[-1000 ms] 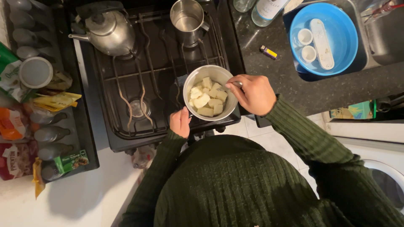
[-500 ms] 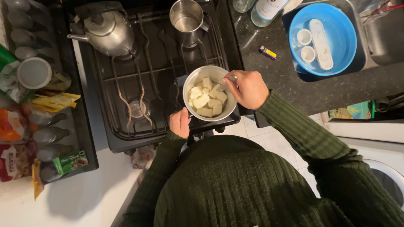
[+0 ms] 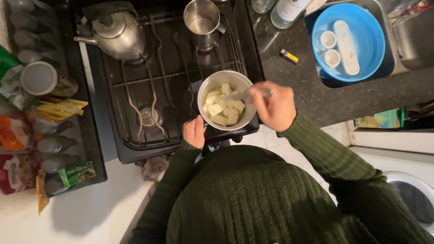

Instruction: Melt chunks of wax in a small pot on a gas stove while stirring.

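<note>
A small steel pot (image 3: 205, 88) holds several pale cut chunks (image 3: 224, 107) and stands on the front right burner of a black gas stove (image 3: 135, 97). My left hand (image 3: 194, 131) grips the pot at its near left side, where the handle is hidden under the hand. My right hand (image 3: 274, 105) is closed on a metal spoon (image 3: 239, 95) whose end reaches into the pot among the chunks. The right hand is blurred from motion. Dark green ribbed sleeves cover both arms.
A steel kettle (image 3: 117, 34) and a steel mug (image 3: 202, 20) stand on the back burners. On the dark counter lie a lighter (image 3: 288, 56) and a blue bowl (image 3: 370, 49) holding small white items. Packets and bottles (image 3: 49, 144) crowd the left shelf. A washing machine (image 3: 407, 190) is lower right.
My right hand has drawn back to the right, away from the pot's rim, with the spoon now lying across the chunks. The left hand and the pot have stayed put.
</note>
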